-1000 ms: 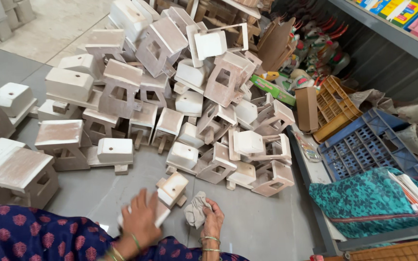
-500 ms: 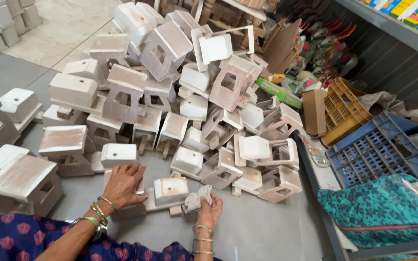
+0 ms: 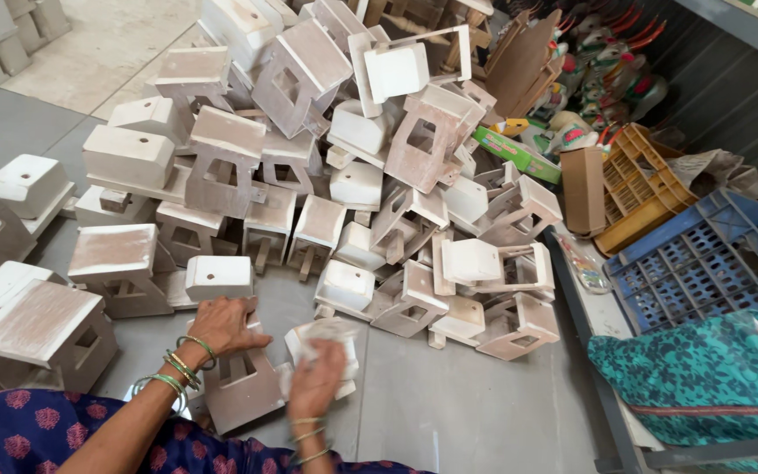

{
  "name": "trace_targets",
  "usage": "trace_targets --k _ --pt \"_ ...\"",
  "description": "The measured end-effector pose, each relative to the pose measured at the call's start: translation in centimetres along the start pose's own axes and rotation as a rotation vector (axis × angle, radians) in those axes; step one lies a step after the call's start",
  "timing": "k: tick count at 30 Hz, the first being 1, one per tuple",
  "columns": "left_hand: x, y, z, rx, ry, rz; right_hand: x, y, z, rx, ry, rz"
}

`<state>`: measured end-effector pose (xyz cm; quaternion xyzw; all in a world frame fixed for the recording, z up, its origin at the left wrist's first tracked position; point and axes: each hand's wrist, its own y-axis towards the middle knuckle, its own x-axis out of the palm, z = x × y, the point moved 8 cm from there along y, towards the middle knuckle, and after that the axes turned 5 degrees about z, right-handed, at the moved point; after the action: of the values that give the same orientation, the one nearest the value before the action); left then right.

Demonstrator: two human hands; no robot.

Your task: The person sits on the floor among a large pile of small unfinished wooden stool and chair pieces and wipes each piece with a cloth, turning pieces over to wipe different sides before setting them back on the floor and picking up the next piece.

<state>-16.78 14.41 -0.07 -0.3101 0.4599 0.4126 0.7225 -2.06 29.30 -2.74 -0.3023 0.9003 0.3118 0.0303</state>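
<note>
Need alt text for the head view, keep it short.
A person's left hand steadies a small whitewashed wooden house on a grey floor while the right hand presses a pale cloth on it. A pile of similar houses lies behind.

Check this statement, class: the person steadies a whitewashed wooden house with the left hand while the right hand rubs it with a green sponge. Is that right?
Not quite. The head view shows the right hand rubbing with a white cloth, not a green sponge. The left hand does steady the whitewashed wooden house.
</note>
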Motion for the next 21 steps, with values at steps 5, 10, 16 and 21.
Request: trace_targets --k 5,10,16,21 --pt "0.4 -0.5 -1.7 -0.018 0.103 -0.08 0.1 -0.7 0.1 0.107 0.086 -0.345" --pt "0.1 -2.1 -3.2 0.0 -0.107 0.032 -5.6 3.3 4.6 0.157 -0.197 0.033" --pt "0.6 -2.9 -3.3 -0.07 -0.156 0.097 0.3 -3.2 -0.5 -0.302 -0.407 -0.115" --pt "-0.2 -2.6 -3.1 -0.036 -0.218 0.126 -0.4 -2.7 3.6 0.251 -0.115 -0.427"
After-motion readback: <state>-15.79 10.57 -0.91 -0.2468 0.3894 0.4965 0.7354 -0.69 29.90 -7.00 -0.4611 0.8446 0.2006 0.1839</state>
